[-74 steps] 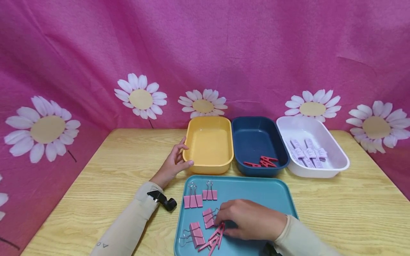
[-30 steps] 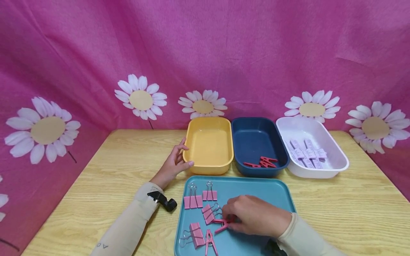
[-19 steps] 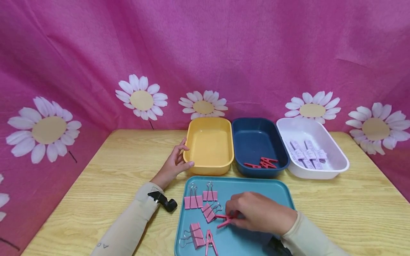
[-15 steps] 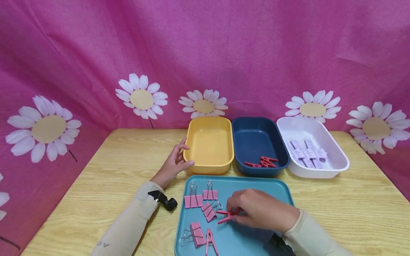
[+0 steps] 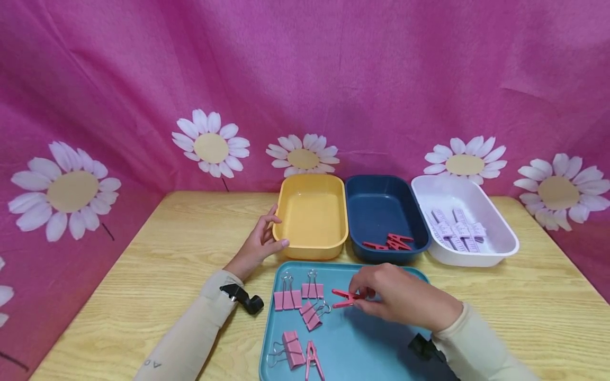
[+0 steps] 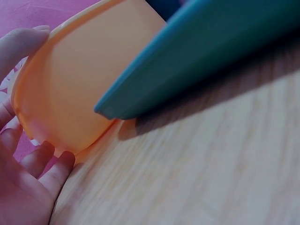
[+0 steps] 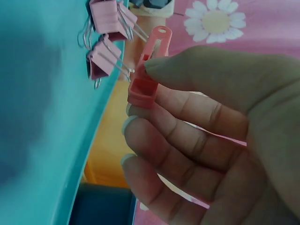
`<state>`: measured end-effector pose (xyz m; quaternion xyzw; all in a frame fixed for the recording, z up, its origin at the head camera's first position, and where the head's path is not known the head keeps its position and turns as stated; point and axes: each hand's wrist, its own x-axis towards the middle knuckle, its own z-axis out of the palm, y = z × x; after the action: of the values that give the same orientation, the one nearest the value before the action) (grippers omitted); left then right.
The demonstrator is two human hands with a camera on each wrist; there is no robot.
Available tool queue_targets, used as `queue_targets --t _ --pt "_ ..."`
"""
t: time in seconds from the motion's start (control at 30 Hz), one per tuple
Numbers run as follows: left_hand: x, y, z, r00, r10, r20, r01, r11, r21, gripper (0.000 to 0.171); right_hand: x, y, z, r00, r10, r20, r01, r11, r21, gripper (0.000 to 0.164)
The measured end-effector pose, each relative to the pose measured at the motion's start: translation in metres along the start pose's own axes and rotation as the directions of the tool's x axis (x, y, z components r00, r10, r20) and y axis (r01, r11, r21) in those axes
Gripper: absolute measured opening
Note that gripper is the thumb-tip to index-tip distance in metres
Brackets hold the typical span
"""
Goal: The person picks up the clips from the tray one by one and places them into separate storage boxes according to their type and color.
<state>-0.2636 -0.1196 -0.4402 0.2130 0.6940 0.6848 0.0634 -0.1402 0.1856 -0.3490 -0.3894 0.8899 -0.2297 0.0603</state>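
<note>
Right hand (image 5: 402, 295): thumb and fingers pinch a red clothespin (image 5: 350, 298) at their tips, over the tray (image 5: 362, 352); pink binder clips (image 5: 311, 317) lie beyond the fingertips. Left hand (image 5: 254, 247): fingers apart, touching the yellow bin (image 5: 312, 214) beside them.

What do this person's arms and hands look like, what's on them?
The left hand and right hand are bare, with no gloves. The left sleeve and right sleeve are long and beige, the left one bearing small dark markings. The left wrist device and right wrist device are black.
</note>
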Motion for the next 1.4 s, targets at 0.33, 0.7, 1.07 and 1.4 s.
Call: queue_targets --t 0.33,0.7,1.07,1.4 --pt "0.0 -0.001 -0.001 1.0 -0.004 0.004 0.004 1.0 0.013 0.048 0.003 0.008 -0.013 0.993 0.082 -0.08 -0.087 0.994 -0.061 0.017" --pt "0.002 -0.005 0.0 1.0 0.014 0.018 -0.013 0.999 -0.031 0.049 0.01 0.017 -0.03 0.976 0.136 -0.17 -0.146 0.988 -0.047 0.013" --pt "0.0 -0.002 -0.002 1.0 0.0 0.006 0.001 1.0 -0.023 0.048 0.018 0.028 -0.047 0.946 0.148 -0.289 -0.161 0.987 -0.023 0.014" --pt "0.002 -0.003 -0.002 1.0 0.009 0.009 -0.008 1.0 -0.024 0.048 0.027 0.043 -0.053 0.934 0.171 -0.313 -0.182 0.983 -0.006 0.014"
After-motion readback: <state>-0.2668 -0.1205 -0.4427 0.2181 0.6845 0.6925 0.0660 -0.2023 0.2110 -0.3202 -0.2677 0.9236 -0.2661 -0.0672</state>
